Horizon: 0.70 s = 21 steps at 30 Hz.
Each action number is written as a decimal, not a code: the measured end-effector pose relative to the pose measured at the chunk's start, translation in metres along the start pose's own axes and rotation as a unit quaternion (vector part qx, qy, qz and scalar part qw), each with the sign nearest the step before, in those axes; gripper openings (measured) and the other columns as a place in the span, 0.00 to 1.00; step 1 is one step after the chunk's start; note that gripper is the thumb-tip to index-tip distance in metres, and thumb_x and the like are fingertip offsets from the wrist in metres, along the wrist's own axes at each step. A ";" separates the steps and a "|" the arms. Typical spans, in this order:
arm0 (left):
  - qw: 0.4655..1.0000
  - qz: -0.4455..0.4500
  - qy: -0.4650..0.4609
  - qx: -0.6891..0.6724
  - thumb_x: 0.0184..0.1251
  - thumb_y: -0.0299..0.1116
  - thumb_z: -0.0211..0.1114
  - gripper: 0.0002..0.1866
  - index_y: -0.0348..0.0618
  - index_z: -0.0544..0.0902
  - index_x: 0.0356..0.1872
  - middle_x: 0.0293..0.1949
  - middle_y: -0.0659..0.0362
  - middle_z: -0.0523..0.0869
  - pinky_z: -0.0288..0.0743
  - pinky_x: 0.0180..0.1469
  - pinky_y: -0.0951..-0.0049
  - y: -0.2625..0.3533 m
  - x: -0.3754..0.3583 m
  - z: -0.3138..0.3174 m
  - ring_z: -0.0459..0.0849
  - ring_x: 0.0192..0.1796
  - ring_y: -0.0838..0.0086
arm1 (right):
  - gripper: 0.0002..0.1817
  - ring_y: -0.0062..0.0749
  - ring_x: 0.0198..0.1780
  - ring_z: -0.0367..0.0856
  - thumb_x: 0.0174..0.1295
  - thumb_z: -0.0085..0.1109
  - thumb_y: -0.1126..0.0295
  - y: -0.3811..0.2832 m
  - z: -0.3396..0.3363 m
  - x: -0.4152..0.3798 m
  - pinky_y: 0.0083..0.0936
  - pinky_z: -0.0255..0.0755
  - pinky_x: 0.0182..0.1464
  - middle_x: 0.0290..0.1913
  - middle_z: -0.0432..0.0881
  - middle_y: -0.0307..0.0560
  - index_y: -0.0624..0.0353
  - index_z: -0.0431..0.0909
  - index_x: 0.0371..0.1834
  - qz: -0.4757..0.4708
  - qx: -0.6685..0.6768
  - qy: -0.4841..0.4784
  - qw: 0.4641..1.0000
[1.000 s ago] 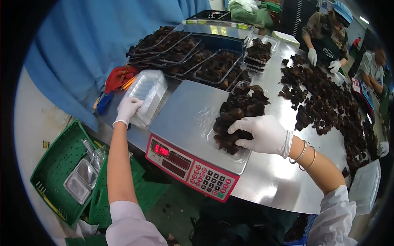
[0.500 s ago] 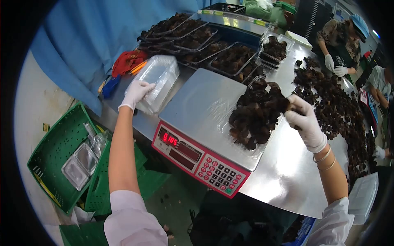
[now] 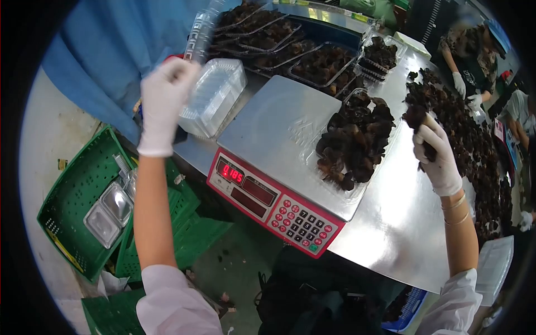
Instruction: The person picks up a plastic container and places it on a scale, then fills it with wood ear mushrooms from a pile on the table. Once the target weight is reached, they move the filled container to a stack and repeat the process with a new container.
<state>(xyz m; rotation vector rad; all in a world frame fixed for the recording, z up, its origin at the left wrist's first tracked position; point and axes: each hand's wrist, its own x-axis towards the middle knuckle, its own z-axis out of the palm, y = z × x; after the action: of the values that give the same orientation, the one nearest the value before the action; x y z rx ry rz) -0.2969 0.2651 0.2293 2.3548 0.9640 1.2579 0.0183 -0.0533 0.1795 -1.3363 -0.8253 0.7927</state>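
Observation:
In my gloved left hand (image 3: 164, 109), closed and raised over the table's left side, is a clear plastic tray (image 3: 202, 32), tilted on edge and blurred. Just below it sits a stack of clear trays (image 3: 216, 95). My gloved right hand (image 3: 438, 156) is closed around a dark wood ear mushroom (image 3: 415, 116), right of the scale. A filled tray of wood ear mushrooms (image 3: 357, 142) rests on the right part of the scale's steel platform (image 3: 262, 128). The red display (image 3: 231, 173) reads 0.185.
Filled mushroom trays (image 3: 321, 67) stand along the back. Loose mushrooms (image 3: 463, 145) spread over the table's right side, where a co-worker (image 3: 472, 61) in gloves stands. Green crates (image 3: 84, 190) are at the lower left, one holding clear trays. A blue crate (image 3: 410, 310) lies below the table.
My left hand has lifted a clear tray off the stack, moving up and left. My right hand has moved right, away from the filled tray, with a mushroom in it. The reading is unchanged.

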 end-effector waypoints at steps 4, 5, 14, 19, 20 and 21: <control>0.967 0.147 -0.115 0.172 0.61 0.37 0.67 0.11 0.43 0.80 0.25 0.27 0.53 0.81 0.77 0.34 0.58 0.026 -0.074 0.041 0.84 0.32 0.54 | 0.13 0.13 0.33 0.72 0.65 0.63 0.64 -0.021 0.063 0.023 0.16 0.66 0.33 0.33 0.77 0.32 0.59 0.80 0.49 -0.005 -0.117 -0.045 0.992; 0.958 0.136 -0.157 0.199 0.61 0.38 0.67 0.11 0.44 0.79 0.25 0.27 0.54 0.81 0.78 0.33 0.56 0.030 -0.089 0.048 0.84 0.31 0.54 | 0.15 0.17 0.35 0.75 0.63 0.65 0.64 -0.012 0.077 0.039 0.18 0.70 0.37 0.36 0.80 0.35 0.60 0.81 0.49 -0.097 -0.171 -0.062 0.978; 0.934 0.147 -0.221 0.240 0.61 0.35 0.67 0.09 0.43 0.81 0.26 0.30 0.50 0.84 0.80 0.34 0.55 0.068 -0.112 0.062 0.86 0.31 0.52 | 0.22 0.54 0.51 0.85 0.55 0.66 0.58 -0.010 0.187 0.113 0.37 0.77 0.56 0.46 0.85 0.61 0.59 0.84 0.51 -0.151 -0.447 -0.218 0.854; 0.940 0.141 -0.228 0.213 0.61 0.35 0.67 0.09 0.43 0.81 0.26 0.30 0.50 0.83 0.79 0.33 0.55 0.057 -0.117 0.061 0.86 0.31 0.52 | 0.22 0.51 0.49 0.85 0.55 0.65 0.62 -0.022 0.164 0.101 0.37 0.77 0.55 0.47 0.85 0.58 0.57 0.83 0.54 -0.159 -0.469 -0.234 0.837; 0.943 0.129 -0.220 0.212 0.60 0.35 0.68 0.09 0.44 0.80 0.25 0.28 0.53 0.82 0.78 0.33 0.56 0.055 -0.117 0.061 0.85 0.31 0.53 | 0.21 0.51 0.47 0.85 0.55 0.64 0.64 -0.025 0.153 0.096 0.38 0.77 0.54 0.46 0.85 0.57 0.56 0.83 0.53 -0.126 -0.493 -0.250 0.824; 0.947 0.117 -0.213 0.212 0.60 0.35 0.69 0.09 0.45 0.79 0.25 0.27 0.55 0.81 0.76 0.33 0.57 0.053 -0.117 0.061 0.84 0.31 0.55 | 0.18 0.50 0.48 0.84 0.56 0.63 0.67 -0.030 0.144 0.084 0.38 0.77 0.54 0.47 0.85 0.56 0.55 0.85 0.51 -0.114 -0.535 -0.295 0.783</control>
<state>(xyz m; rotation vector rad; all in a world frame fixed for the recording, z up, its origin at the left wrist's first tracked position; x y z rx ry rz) -0.2706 0.1494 0.1505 2.9762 0.8927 0.5913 -0.0641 0.0884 0.2221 -1.9165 -2.1166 0.5221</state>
